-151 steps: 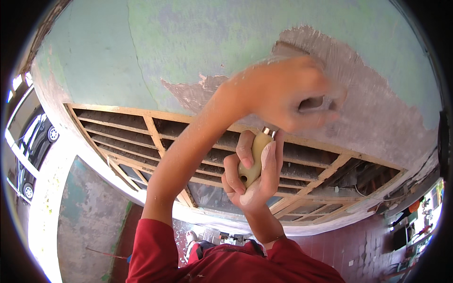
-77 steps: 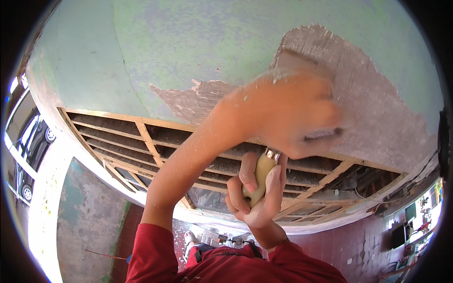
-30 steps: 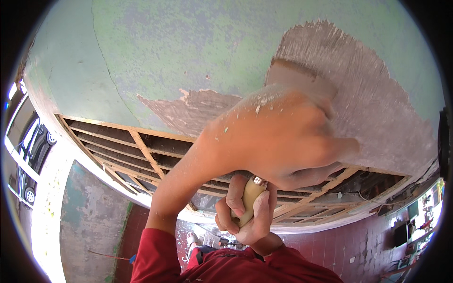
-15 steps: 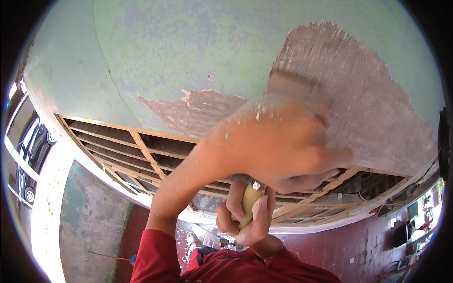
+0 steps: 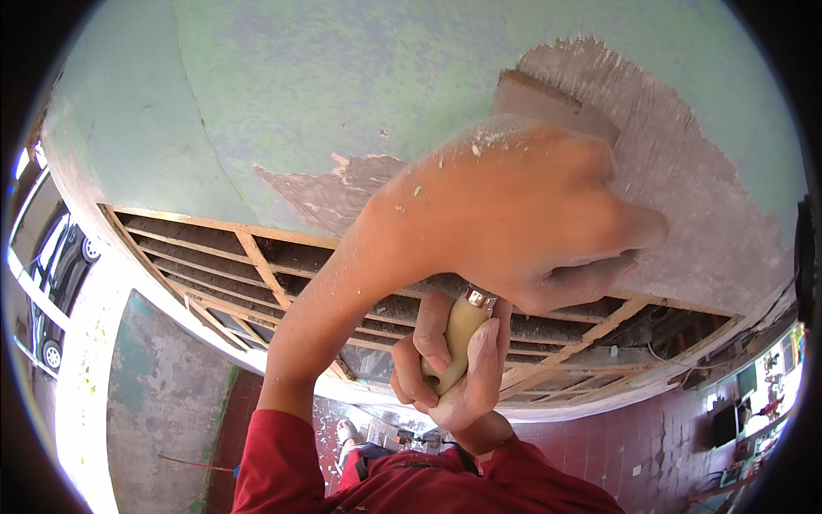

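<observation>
A wide-bladed scraper lies against the wall, its broad blade showing above my left hand. That hand reaches across from the left, fingers curled down over the middle of the tool. Pale flakes stick to its back and wrist. Lower down, my right hand is wrapped round the scraper's tan handle, which has a shiny metal collar. My left hand hides the part between collar and blade. Around the blade, bare grey plaster shows with a jagged edge against green paint.
A second bare patch lies to the left. Below the paint runs a wooden slatted frame with dark gaps. Red floor tiles show underneath. A parked car stands outside at far left; cluttered shelves are at right.
The scraper and both hands have moved up the wall and slightly right. The blade's edge now sits higher in the bare patch, and both hands keep their hold.
</observation>
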The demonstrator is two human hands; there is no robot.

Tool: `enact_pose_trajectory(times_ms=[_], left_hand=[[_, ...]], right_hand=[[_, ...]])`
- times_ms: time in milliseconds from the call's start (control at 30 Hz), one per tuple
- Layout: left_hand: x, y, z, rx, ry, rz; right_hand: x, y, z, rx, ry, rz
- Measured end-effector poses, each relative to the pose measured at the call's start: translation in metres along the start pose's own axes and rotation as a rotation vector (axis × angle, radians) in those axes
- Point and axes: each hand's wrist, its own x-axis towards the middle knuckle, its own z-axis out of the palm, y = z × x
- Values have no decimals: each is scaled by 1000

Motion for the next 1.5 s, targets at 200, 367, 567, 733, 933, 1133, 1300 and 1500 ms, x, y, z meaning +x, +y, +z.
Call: enact_pose_trajectory(times_ms=[200, 367, 567, 733, 933, 1133, 1300, 1500], left_hand=[[-4, 1, 7, -64, -27, 2], [6, 2, 0, -51, 14, -7], [4, 4, 0, -24, -25, -24], [5, 5, 4, 7, 81, -37], [16, 2, -7, 69, -44, -79], [2, 10, 1, -5, -61, -99], [16, 5, -7, -31, -20, -73], [2, 6, 0, -14, -78, 2]], right_hand=[[-15, 2, 1, 47, 49, 21], [-2, 0, 6, 91, 62, -24], [-11, 0, 11, 232, 197, -31], [-10, -1, 3, 167, 49, -38], [0, -10, 11, 262, 100, -26], [-13, -7, 13, 297, 178, -13], [1, -13, 16, 242, 174, -18], [-14, -5, 11, 211, 170, 4]])
